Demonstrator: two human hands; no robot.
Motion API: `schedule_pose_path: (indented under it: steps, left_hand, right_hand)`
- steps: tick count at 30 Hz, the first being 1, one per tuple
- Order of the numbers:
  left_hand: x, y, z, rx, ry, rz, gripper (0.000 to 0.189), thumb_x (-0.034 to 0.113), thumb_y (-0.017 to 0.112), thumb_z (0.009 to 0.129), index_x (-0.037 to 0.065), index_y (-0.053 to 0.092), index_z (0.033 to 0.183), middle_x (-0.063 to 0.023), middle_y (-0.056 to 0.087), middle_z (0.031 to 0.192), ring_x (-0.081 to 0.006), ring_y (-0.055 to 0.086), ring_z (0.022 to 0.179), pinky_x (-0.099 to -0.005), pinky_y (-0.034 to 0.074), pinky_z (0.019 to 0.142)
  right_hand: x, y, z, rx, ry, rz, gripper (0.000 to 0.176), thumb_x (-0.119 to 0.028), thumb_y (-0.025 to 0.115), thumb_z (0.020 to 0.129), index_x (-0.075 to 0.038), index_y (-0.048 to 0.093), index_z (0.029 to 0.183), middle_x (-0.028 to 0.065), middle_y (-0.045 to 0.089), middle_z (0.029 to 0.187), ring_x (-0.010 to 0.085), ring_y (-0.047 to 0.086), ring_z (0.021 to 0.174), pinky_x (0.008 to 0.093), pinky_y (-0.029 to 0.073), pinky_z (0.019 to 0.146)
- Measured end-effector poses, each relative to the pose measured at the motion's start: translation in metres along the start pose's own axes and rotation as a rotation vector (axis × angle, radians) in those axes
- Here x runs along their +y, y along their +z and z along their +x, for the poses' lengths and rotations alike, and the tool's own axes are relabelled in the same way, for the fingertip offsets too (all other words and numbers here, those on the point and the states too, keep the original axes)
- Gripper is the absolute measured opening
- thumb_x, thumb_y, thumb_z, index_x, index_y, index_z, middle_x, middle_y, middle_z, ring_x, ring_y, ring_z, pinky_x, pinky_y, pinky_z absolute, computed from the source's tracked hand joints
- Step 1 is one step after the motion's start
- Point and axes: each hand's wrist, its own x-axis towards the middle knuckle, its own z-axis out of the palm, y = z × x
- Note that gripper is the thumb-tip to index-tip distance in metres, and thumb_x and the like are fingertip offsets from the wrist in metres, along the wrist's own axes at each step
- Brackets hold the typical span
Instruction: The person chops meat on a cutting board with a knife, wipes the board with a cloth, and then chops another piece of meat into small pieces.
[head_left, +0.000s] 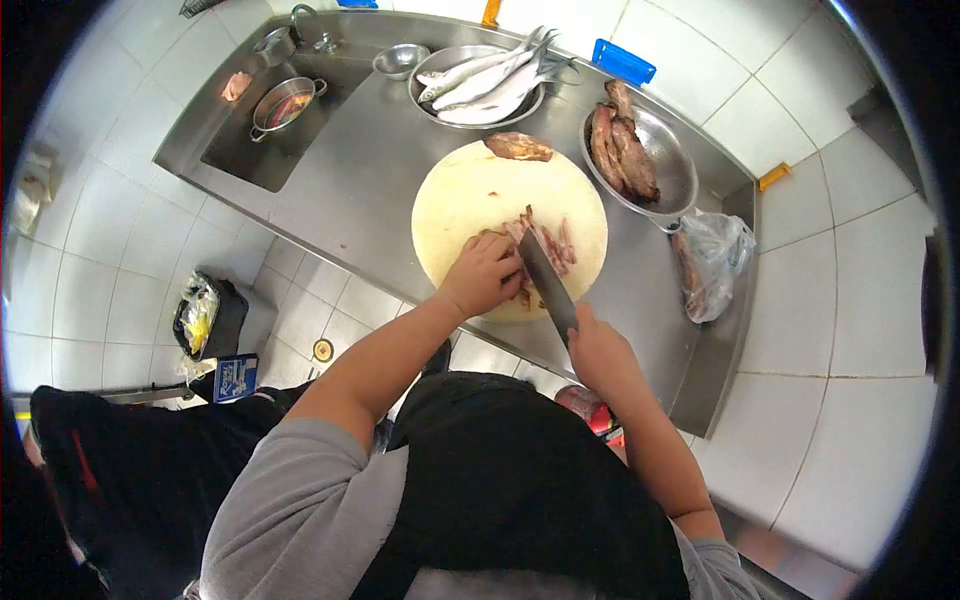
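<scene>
My right hand [603,352] grips the handle of a broad-bladed kitchen knife [547,282], its blade slanting up and left over the round, pale cutting board [450,190]. Beside the blade, my left hand [483,272] presses down with curled fingers on a piece of meat mostly hidden beneath them. Cut strips of brownish-pink meat [562,247] lie to the right of the blade and around its tip. A larger browned chunk of meat [518,147] rests at the board's far edge.
Several whole fish [490,85] fill a metal bowl behind the board. Browned meat pieces [625,150] lie in a metal basin [680,165] at right, near a plastic bag [722,255]. A sink [225,145] holding a two-handled pot [285,108] is at left. A small bowl [400,62] stands nearby.
</scene>
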Motion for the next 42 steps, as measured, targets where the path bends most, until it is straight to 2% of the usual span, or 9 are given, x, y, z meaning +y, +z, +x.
schedule_pose_path:
  steps: [6,12,15,21,23,25,31,35,42]
  left_hand:
    - [0.004,0.005,0.002,-0.016,-0.007,0.028,0.019,0.019,0.072,0.078,0.011,0.069,0.095,-0.0069,0.059,0.105,-0.0285,0.057,0.107,-0.0435,0.043,0.094]
    - [-0.003,0.009,0.002,0.082,0.049,0.036,0.017,0.022,0.073,0.077,0.011,0.068,0.090,-0.0090,0.059,0.107,-0.0301,0.056,0.107,-0.0453,0.044,0.095]
    - [-0.002,0.003,0.000,0.018,0.023,0.046,0.017,0.023,0.072,0.078,0.011,0.068,0.090,-0.0089,0.058,0.104,-0.0302,0.056,0.105,-0.0456,0.044,0.096]
    - [0.002,0.002,0.003,0.032,0.033,0.075,0.015,0.023,0.070,0.080,0.012,0.069,0.091,-0.0081,0.058,0.101,-0.0290,0.056,0.105,-0.0456,0.042,0.098]
    - [0.002,0.003,0.002,0.062,0.039,0.060,0.015,0.023,0.070,0.080,0.012,0.069,0.091,-0.0076,0.058,0.100,-0.0284,0.056,0.105,-0.0451,0.042,0.098]
    - [0.000,-0.002,0.000,-0.047,-0.024,-0.003,0.018,0.021,0.072,0.080,0.011,0.068,0.095,-0.0078,0.060,0.107,-0.0291,0.056,0.109,-0.0447,0.043,0.096]
    - [0.028,-0.016,-0.015,-0.085,0.126,-0.003,0.018,0.018,0.074,0.075,0.011,0.067,0.090,-0.0059,0.061,0.100,-0.0260,0.058,0.101,-0.0426,0.044,0.092]
    - [0.028,0.007,-0.021,-0.018,0.227,0.022,0.016,0.019,0.071,0.077,0.011,0.065,0.089,-0.0052,0.058,0.095,-0.0256,0.056,0.097,-0.0415,0.044,0.087]
    - [0.026,0.019,-0.018,0.070,0.066,0.005,0.021,0.016,0.075,0.075,0.011,0.063,0.092,-0.0076,0.060,0.101,-0.0284,0.058,0.096,-0.0409,0.046,0.087]
  right_hand:
    - [0.004,-0.004,0.000,-0.035,0.050,0.078,0.025,-0.020,0.053,0.098,-0.003,0.045,0.114,0.0295,0.067,0.088,0.0500,0.064,0.085,0.0600,0.048,0.076]
    - [0.001,0.005,0.009,-0.022,-0.009,0.103,0.025,-0.020,0.053,0.098,-0.002,0.044,0.114,0.0316,0.066,0.091,0.0520,0.063,0.087,0.0605,0.049,0.077]
    - [-0.008,0.016,0.018,-0.051,0.053,0.149,0.026,-0.019,0.052,0.098,-0.002,0.043,0.115,0.0324,0.066,0.092,0.0526,0.063,0.088,0.0606,0.049,0.078]
    - [0.008,0.026,0.013,0.053,0.037,0.105,0.026,-0.022,0.048,0.099,-0.005,0.043,0.119,0.0290,0.067,0.094,0.0508,0.065,0.089,0.0603,0.049,0.079]
    - [0.009,0.019,0.006,-0.031,0.068,0.069,0.028,-0.022,0.050,0.099,-0.005,0.044,0.120,0.0282,0.068,0.093,0.0499,0.065,0.088,0.0595,0.050,0.079]
    - [0.023,0.019,0.010,0.021,0.020,0.084,0.028,-0.022,0.051,0.098,-0.005,0.045,0.119,0.0279,0.068,0.093,0.0493,0.065,0.088,0.0590,0.050,0.079]
    - [0.024,0.015,0.008,0.065,0.009,0.085,0.027,-0.022,0.053,0.098,-0.004,0.047,0.116,0.0267,0.068,0.093,0.0481,0.065,0.087,0.0581,0.050,0.078]
    - [0.020,0.017,0.002,0.099,-0.009,0.075,0.024,-0.021,0.052,0.098,-0.004,0.047,0.113,0.0265,0.068,0.091,0.0478,0.065,0.085,0.0581,0.050,0.077]
    - [0.010,0.008,-0.025,0.044,0.051,0.058,0.024,-0.022,0.052,0.099,-0.003,0.045,0.112,0.0291,0.067,0.083,0.0496,0.065,0.079,0.0593,0.050,0.072]
